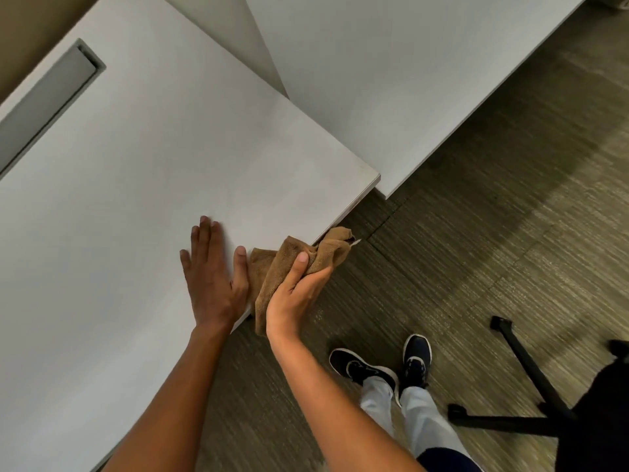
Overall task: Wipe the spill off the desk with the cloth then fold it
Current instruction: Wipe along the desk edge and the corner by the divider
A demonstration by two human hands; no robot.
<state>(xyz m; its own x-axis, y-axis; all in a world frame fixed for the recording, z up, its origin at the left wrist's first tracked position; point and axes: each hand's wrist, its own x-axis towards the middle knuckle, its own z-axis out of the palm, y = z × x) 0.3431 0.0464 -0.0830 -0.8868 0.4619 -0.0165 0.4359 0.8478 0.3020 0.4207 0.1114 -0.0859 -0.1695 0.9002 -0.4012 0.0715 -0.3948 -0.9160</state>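
1. Looking down from our head camera, we see our left hand [212, 277] lying flat on the white desk [136, 199], fingers straight and slightly spread, palm down near the desk's front edge.

2. Our right hand [296, 294] grips the brown cloth [272, 267], with the thumb pressed on top of the bunched fabric and the fingers curled beneath it.

3. We find the cloth crumpled, not folded, sitting right at the desk's edge: part of it lies on the surface just beside our left thumb, and the rest hangs past the edge over the floor [476, 233]. One end sticks out beyond our right fingers toward the desk's corner, and another end droops below our wrist.

4. We cannot make out any spill on the desk surface from this view.

5. A grey recessed slot [51, 107] runs along the far left part of the desk.

6. A second white desk [391, 80] stands beyond the first, close to its far corner.

7. Below on the striped floor we see our dark shoes [381, 366] and pale trouser legs [401, 417].

8. A black chair base [531, 396] stands to the right of our feet, near them but apart.
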